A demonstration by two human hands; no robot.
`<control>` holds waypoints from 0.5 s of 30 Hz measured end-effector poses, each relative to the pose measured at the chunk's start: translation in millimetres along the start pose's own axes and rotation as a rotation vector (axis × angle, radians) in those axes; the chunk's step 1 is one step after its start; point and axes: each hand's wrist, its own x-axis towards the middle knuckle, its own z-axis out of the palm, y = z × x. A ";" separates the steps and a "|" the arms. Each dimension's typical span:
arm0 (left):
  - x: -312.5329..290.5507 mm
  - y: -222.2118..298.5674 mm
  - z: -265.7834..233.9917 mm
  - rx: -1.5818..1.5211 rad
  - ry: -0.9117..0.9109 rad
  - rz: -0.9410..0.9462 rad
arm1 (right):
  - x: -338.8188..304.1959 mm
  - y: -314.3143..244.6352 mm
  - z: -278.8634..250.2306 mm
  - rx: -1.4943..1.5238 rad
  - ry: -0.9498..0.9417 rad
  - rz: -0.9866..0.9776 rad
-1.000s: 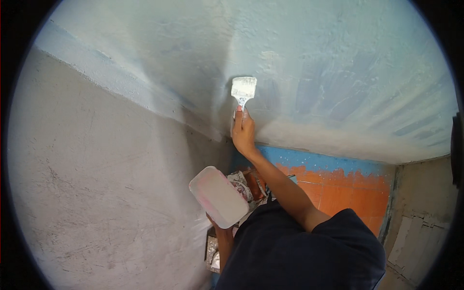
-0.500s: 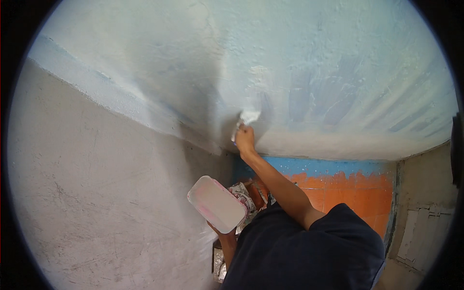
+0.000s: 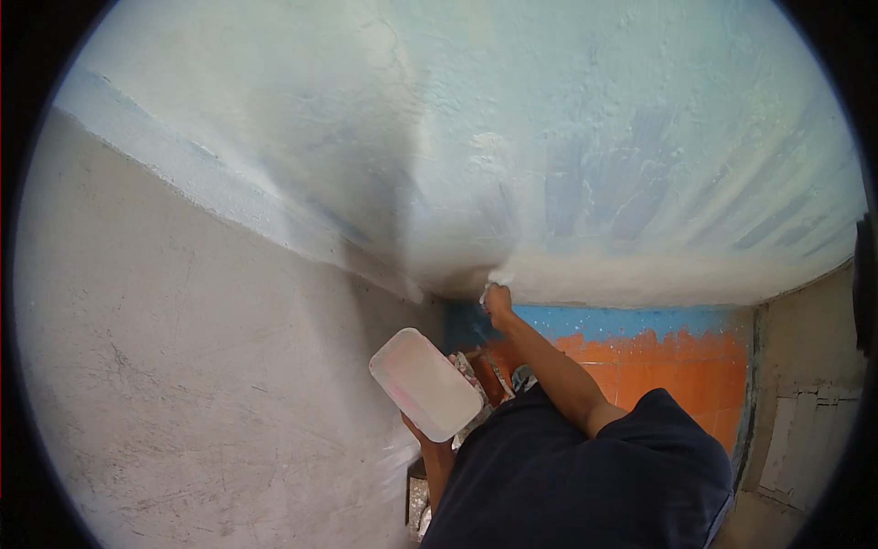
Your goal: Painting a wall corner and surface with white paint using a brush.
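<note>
My right hand (image 3: 497, 300) is closed around a paintbrush (image 3: 500, 276), whose whitish bristles meet the lower part of the pale blue wall (image 3: 631, 183). Most of the brush handle is hidden by the hand. On the left, my left hand (image 3: 426, 434) supports a rectangular plastic tub (image 3: 430, 384) with rounded corners, holding whitish paint and showing pink smears inside. The fingers of this hand are mostly behind the tub. Darker, wet-looking bluish strokes mark the wall above and to the right of the brush.
A bare grey wall (image 3: 183, 320) fills the left side and meets the painted wall at a corner. Below lies an orange tiled floor (image 3: 672, 371) with a blue painted strip (image 3: 622, 320) along the wall. Paint-spattered objects (image 3: 471, 380) stand beside the tub.
My right hand and the brush have moved down the wall and slightly right, close to its bottom edge. The tub in my left hand has shifted a little to the right.
</note>
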 end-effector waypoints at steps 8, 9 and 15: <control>6.5 -2.1 39.3 0.054 0.050 -0.041 | -227.4 -228.1 72.1 0.361 -0.276 -0.556; 7.3 -1.4 41.3 -0.010 0.043 -0.061 | -245.5 -239.1 74.6 0.364 -0.271 -0.555; 11.6 0.7 40.3 -0.039 0.000 -0.084 | -188.3 -204.1 66.0 0.182 -0.138 -0.859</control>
